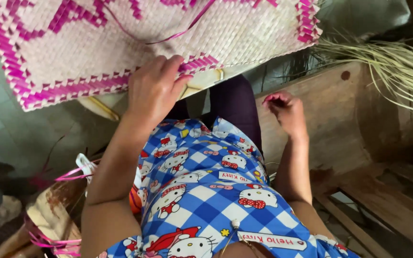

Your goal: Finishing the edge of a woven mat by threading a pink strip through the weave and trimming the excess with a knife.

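Note:
A woven mat [135, 43] of pale straw with a bright pink border and pattern fills the top of the head view. My left hand [154, 88] rests on its near pink edge, fingers curled over the border. A loose pink strand [178, 31] runs across the weave above that hand. My right hand [287, 110] hangs apart to the right, fingers pinched shut on a short bit of pink strip, over a wooden bench [331, 124]. My lap below is covered by a blue and white checked dress [206, 191] with cartoon cats.
A bundle of pale dry straw fibres [388, 67] lies at the upper right on the bench. Pink strips [70, 174] and straw scraps lie on the floor at lower left. Wooden slats [383, 210] run along the lower right.

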